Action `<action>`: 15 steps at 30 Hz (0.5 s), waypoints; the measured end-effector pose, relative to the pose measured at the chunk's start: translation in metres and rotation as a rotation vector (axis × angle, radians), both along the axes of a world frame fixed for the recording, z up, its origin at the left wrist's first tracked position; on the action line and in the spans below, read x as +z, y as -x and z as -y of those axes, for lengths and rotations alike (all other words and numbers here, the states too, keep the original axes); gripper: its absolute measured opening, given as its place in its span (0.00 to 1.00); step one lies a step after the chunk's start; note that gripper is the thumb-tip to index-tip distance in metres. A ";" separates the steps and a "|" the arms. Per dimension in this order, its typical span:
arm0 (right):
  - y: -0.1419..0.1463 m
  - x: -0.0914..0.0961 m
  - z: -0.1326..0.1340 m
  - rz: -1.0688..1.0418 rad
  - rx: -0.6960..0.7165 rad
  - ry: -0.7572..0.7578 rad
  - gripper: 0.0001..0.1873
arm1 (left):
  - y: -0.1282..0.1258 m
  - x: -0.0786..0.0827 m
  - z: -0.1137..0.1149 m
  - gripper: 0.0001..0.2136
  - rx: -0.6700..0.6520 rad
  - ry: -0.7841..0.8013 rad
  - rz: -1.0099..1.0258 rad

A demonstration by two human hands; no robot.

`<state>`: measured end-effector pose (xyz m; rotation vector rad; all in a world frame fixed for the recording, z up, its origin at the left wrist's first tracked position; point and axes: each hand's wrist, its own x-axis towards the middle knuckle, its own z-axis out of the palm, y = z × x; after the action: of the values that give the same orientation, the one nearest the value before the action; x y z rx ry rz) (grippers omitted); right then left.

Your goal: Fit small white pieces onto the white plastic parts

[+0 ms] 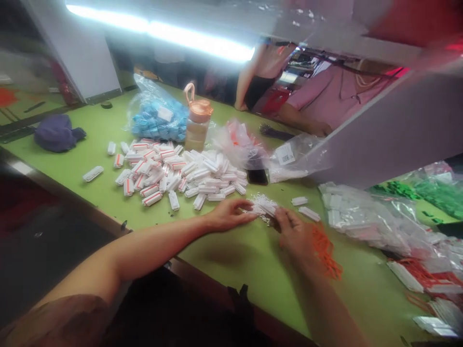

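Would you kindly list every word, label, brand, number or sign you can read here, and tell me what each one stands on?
No text can be read in this picture.
Pale label on the clear bag: dark printed marks, too small and blurred to read.
White patch at the bag of blue pieces: perhaps a label, no writing legible.
White pieces: no lettering can be made out.

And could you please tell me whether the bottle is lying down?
No, the bottle stands upright on the table, behind the white pieces.

A workshop: green bench [260, 279] (heaped with white parts [210, 182]) under tube lighting [162, 31].
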<state>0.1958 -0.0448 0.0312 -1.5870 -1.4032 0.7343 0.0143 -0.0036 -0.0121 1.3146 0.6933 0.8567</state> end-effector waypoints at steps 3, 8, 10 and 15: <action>0.016 0.017 -0.018 -0.039 0.054 -0.016 0.26 | -0.003 -0.011 -0.002 0.15 -0.057 -0.130 -0.074; 0.072 0.045 -0.066 0.148 0.138 -0.140 0.28 | -0.004 -0.016 -0.003 0.15 -0.078 -0.258 -0.120; 0.095 0.049 -0.088 0.235 0.107 -0.215 0.29 | -0.002 -0.012 -0.003 0.14 -0.086 -0.283 -0.124; 0.138 0.045 -0.131 0.545 -0.069 -0.226 0.23 | 0.004 -0.001 -0.002 0.11 -0.116 -0.330 -0.168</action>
<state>0.0582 0.0858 0.0766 -1.7120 -1.7314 0.0874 0.0101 -0.0013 -0.0134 1.7211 0.6153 0.7944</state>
